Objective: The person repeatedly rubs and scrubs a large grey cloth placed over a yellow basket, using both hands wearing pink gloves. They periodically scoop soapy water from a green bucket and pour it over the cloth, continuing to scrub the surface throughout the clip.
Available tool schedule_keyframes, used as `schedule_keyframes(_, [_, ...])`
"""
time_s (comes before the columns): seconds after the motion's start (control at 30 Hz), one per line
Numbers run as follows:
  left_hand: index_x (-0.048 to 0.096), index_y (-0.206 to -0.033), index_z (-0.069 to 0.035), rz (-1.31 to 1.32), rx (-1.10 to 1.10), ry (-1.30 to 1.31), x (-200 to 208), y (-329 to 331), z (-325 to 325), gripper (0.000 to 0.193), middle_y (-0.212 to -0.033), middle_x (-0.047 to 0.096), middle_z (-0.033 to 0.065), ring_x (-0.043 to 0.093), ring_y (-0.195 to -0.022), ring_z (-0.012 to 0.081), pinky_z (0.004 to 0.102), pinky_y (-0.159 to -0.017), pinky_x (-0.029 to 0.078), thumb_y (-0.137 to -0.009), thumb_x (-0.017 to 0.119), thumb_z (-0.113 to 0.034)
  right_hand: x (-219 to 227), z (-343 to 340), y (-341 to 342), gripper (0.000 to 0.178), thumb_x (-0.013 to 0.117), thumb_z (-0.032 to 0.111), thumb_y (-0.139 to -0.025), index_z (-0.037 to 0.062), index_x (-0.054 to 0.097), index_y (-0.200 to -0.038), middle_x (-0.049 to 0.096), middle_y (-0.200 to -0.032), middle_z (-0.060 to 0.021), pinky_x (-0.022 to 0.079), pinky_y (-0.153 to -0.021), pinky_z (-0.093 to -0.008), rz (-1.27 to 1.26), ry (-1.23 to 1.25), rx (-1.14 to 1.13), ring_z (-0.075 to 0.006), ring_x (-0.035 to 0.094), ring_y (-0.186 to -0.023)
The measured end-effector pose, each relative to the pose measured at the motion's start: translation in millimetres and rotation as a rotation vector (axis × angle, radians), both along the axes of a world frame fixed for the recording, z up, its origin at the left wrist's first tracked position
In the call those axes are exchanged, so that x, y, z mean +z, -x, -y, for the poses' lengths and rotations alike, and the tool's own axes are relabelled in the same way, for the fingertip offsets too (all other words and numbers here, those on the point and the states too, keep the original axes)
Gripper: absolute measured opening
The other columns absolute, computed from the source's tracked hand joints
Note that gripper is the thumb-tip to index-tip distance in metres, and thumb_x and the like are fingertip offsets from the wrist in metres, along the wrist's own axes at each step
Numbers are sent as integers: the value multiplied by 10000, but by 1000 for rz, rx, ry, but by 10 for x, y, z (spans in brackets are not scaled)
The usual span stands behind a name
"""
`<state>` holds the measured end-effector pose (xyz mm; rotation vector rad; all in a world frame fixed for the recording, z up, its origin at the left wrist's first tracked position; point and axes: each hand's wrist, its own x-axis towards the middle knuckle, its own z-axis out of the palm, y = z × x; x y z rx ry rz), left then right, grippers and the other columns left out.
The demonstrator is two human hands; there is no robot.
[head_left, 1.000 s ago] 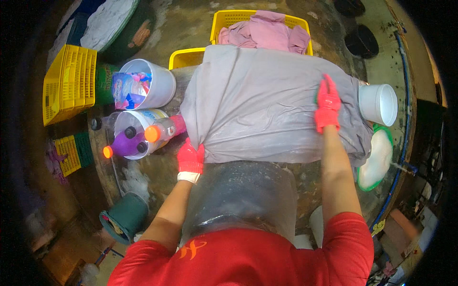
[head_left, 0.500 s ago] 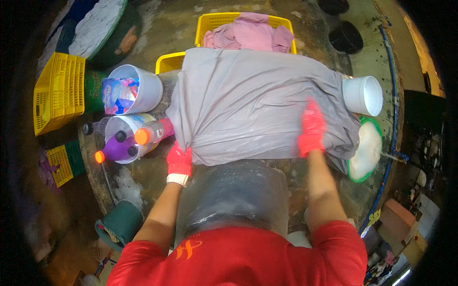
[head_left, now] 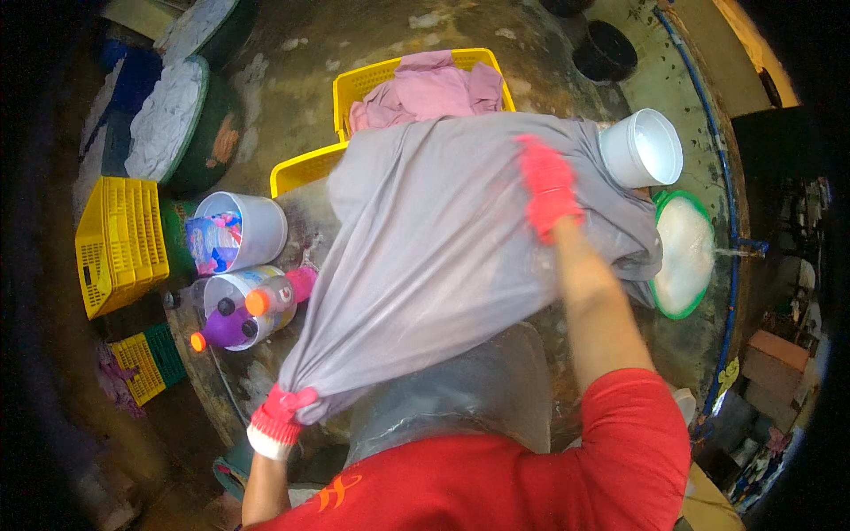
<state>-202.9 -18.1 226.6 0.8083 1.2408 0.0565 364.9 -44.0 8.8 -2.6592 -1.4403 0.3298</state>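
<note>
A large grey wet cloth [head_left: 443, 230] is spread over the work surface in front of me. Its near left corner is bunched in my left hand [head_left: 283, 414], which wears a red glove with a white cuff and is closed round the fabric. Folds run from that grip up across the cloth. My right hand [head_left: 547, 188], also in a red glove, rests against the cloth toward its far right part. Motion smears its fingers, so I cannot make out whether they hold anything.
Yellow crates [head_left: 363, 88] with pink cloth stand beyond. On the left are a white bucket [head_left: 266, 232] with packets, several bottles [head_left: 221, 327] and yellow baskets [head_left: 119, 248]. A white tub [head_left: 642, 150] and a green basin [head_left: 682, 257] of foamy water stand right. Clear plastic [head_left: 460, 389] covers my front.
My left hand has pulled the cloth's corner down and left toward me, stretching it diagonally. My right hand has slid farther away over the cloth. The whole view has shifted and tilted.
</note>
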Motion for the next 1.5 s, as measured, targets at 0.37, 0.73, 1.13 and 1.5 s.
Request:
schedule_keyframes(0.37, [630,-1496,-151,-144,-1057,-967,-1435,-3189,-703,471,-1293,693,263,642,-1249,396,466,-1089,494,-1060,474,-63,-632,496,1714,549,534,302,-1091,111,481,-1604,530,-1596,-221,418,-1213,-462,-133,-184,356,-329,553,-1432])
schedule_keyframes(0.73, [662,-1353,70,-702,-522,-571,-1813,-2182,-146,817,-1263,726,330,686,-1224,458,536,-990,545,-879,823,-576,-406,2412,-376,442,522,237,-1076,84,587,-1485,598,-1532,-205,483,-1156,-504,127,-257,-417,-347,587,-1395])
schedule_keyframes(1.13, [562,-1397,-86,-775,-728,-1118,-2621,-1313,-87,760,-1092,748,215,723,-997,454,573,-843,575,-771,892,-364,540,1456,-613,505,497,282,-1131,111,507,-1607,621,-1511,-217,516,-1138,-454,-474,-207,-728,-351,590,-1413])
schedule_keyframes(1.5, [576,-1343,-103,-719,-794,-1204,-2558,-1384,-135,611,-1107,737,203,721,-971,448,602,-833,553,-864,791,-417,-239,806,1131,321,532,313,-1060,93,758,-1120,765,-903,-211,569,-689,-577,-159,218,44,-404,741,-768])
